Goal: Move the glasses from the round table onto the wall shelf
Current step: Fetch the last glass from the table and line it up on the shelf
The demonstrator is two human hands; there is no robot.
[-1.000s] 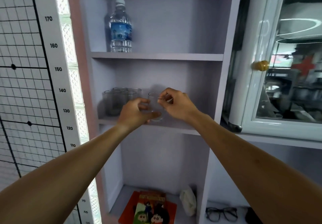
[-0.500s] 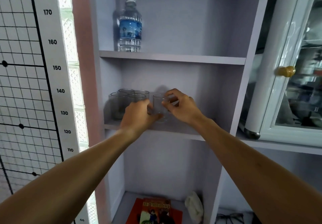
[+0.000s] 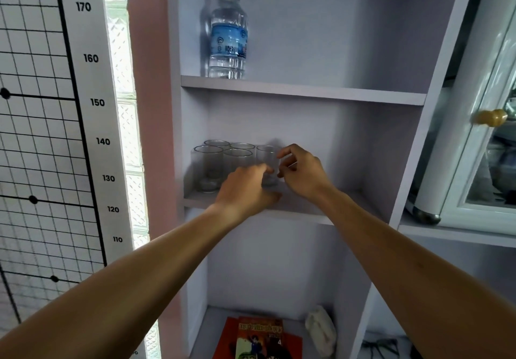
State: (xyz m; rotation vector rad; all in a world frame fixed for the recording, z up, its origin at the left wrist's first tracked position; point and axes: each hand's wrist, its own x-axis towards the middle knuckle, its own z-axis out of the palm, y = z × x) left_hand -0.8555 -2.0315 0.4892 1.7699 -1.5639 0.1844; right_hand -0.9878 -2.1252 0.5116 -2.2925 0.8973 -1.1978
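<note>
Wall shelf (image 3: 307,208): lilac, five glasses (image 3: 223,160) grouped left.
Left hand (image 3: 245,188), right hand (image 3: 303,171): together gripping fifth glass (image 3: 266,154).
Upper shelf: water bottle (image 3: 228,40).

Pink wall (image 3: 145,107), glass-door cabinet (image 3: 474,135) beside

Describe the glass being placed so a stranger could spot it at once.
Find the middle shelf of the lilac unit, below the bottle. Five glasses cluster at its left end. It is the rightmost glass, the only one between both hands.
</note>
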